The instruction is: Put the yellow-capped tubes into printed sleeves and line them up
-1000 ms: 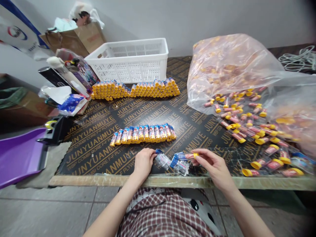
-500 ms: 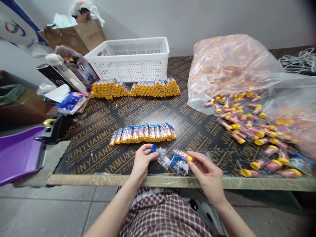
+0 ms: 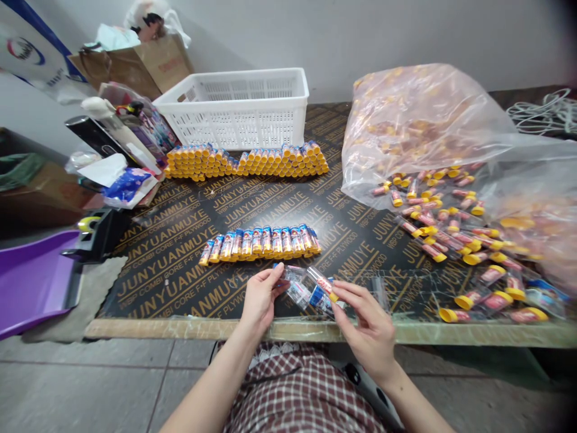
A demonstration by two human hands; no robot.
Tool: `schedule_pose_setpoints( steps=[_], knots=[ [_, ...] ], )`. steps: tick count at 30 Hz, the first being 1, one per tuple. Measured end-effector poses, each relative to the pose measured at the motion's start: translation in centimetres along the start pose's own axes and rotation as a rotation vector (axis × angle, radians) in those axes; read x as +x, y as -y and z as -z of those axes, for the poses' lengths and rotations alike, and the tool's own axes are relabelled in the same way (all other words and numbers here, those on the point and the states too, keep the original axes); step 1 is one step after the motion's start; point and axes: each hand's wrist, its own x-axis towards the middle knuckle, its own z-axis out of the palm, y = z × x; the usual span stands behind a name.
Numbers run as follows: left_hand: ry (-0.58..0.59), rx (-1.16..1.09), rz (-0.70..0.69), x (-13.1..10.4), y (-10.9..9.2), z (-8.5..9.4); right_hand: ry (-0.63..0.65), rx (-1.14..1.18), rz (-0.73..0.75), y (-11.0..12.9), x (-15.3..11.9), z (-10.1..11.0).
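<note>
Left hand (image 3: 260, 299): thumb and fingers closed on a clear sleeve with a blue end (image 3: 289, 272). Right hand (image 3: 368, 325): fingertips narrow on the yellow-cap end of a clear tube (image 3: 323, 284), pink filling, tilted, clear end towards the left hand. Tube is just above the near edge of the desk (image 3: 180, 328), close to the sleeve. Can't tell if they touch.

Loose sleeves (image 3: 298, 293) lie between the hands. Row of blue-labelled tubes (image 3: 256, 242) just beyond, stacked tubes (image 3: 193, 165) behind it by the white basket (image 3: 279, 120). Loose tubes (image 3: 498, 299) to the right, beside the plastic bag (image 3: 406, 90).

Handling, my read: cap-end grip is good, leaves the clear end free. Pinch the sleeve lightly at the edge; film looks thin, likely to crease. Match tube angle to sleeve before any contact, don't force it. Lift both a bit off the loose sleeves so nothing snags. Wrists low, well off the row.
</note>
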Motion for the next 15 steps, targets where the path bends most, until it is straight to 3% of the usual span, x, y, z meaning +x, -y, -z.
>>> schedule_pose_setpoints(
  steps=[7,15],
  knots=[
    [0.007,0.058,-0.087,-0.1,0.5,-0.2,0.098,0.009,0.059,0.1,-0.1,-0.3],
    [-0.025,0.061,-0.112,0.1,-0.5,0.1,0.081,-0.008,0.107,-0.1,-0.1,0.2]
  ],
)
